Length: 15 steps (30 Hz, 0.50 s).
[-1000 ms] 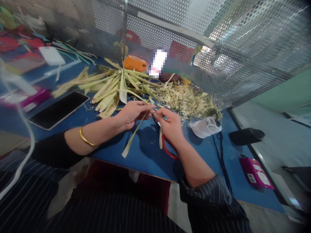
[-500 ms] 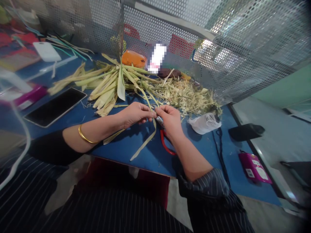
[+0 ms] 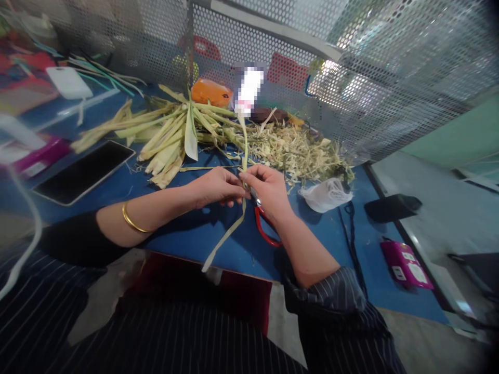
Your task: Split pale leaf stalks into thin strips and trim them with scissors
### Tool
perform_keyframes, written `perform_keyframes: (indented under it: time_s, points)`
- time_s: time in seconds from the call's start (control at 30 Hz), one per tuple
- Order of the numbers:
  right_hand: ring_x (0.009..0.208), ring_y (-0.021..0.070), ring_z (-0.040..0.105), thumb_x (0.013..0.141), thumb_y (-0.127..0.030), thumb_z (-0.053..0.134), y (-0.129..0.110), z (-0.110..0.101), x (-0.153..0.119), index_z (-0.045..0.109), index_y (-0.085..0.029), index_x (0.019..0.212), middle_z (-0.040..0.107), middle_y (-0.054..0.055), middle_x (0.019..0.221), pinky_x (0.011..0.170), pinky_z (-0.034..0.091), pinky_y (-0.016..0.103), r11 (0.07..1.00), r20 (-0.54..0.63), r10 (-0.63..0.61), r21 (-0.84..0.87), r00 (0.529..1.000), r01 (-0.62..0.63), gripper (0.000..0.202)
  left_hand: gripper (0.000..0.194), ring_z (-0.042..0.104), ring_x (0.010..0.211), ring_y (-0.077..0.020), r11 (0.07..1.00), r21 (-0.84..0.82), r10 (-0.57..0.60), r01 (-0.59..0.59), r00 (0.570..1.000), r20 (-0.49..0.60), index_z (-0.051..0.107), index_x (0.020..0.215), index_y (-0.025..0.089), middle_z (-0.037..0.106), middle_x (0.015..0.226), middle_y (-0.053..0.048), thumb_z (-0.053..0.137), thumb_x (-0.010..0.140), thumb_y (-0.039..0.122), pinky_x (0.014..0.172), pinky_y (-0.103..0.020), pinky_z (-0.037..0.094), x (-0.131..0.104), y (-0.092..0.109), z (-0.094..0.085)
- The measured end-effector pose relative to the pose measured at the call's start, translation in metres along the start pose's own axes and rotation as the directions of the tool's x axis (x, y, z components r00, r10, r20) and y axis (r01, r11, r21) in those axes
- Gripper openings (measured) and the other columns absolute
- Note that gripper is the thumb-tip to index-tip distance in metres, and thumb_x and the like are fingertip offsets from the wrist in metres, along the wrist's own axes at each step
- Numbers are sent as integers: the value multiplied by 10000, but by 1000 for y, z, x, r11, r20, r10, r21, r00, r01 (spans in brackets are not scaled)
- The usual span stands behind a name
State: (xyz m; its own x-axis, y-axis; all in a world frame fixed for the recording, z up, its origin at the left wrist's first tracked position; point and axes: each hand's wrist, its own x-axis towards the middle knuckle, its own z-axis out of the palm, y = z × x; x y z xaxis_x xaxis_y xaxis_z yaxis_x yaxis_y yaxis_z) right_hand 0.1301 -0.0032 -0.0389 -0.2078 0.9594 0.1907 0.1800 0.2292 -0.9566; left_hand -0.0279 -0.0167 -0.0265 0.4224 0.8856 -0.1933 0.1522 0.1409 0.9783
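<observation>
A long, narrow pale-green leaf strip (image 3: 227, 236) runs through my two hands, its upper part stretching away from me and its lower end hanging toward the table's front edge. My left hand (image 3: 219, 188) is closed, thumb and fingers pinching the strip. Right beside it, my right hand (image 3: 268, 189) is also closed on the strip, thumb against the fingers. Red-handled scissors (image 3: 265, 231) show under my right hand; whether that hand grips them or they lie on the table I cannot tell. Beyond my hands lies a bundle of pale leaves (image 3: 167, 140).
Shredded plant scraps (image 3: 296, 150) are heaped at the back, against a perforated metal screen (image 3: 241, 39). A roll of white string (image 3: 326, 195) stands to the right. A dark phone (image 3: 83, 172) lies left on the blue table (image 3: 230, 259); a magenta box (image 3: 406, 265) sits at the right edge.
The strip's far part now shows as one straight length above my hands, and its lower end sits slightly lower and to the left. Both hands stay together, fingers shifted a little.
</observation>
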Motion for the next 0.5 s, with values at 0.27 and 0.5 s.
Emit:
perform_keyframes:
  time_s: [0.27,0.5]
  points:
    - [613,106,473,753,-299,664,-1,9,-4,589,-198,649,557,-31,638,591,393,247,997,-116,-70,-53,991,64,164,145,590,498,-121,999,-32,-31,34,997,72,703,595,130,661,580,-78,731,682,242,460,-210,433,-5,4,1]
    - [795,149,585,842,-379,590,-6,-5,0,683,-213,836,681,12,838,776,454,295,973,-200,-190,-172,961,157,191,249,584,524,-104,981,-195,-14,11,1000,-17,725,683,126,694,679,-82,726,739,369,492,-210,450,2,4,-10]
